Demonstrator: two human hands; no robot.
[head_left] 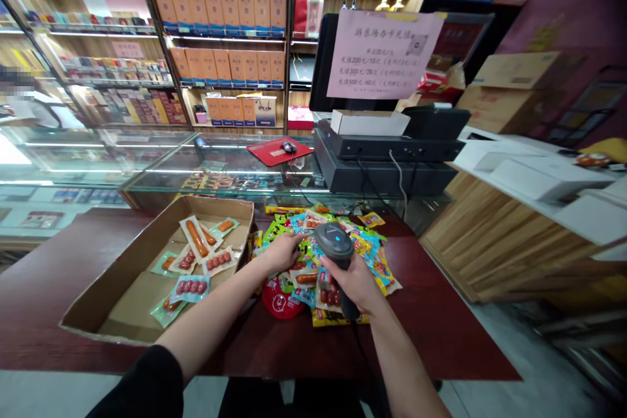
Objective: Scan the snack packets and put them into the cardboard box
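My right hand is wrapped around the handle of a black barcode scanner, whose head tilts over a heap of snack packets. Beside it, my left hand reaches into the same heap, fingers bent and closed on a snack packet there; the grip is partly hidden. Packed sausages lie under the scanner, and a round red package sits at the heap's near edge. To the left, a shallow cardboard box holds several sealed sausage packs.
All this rests on a dark red table. Behind it stands a glass counter with a red mouse pad, a monitor with a pink sign and black till equipment. A wooden cabinet stands right. A person is far left.
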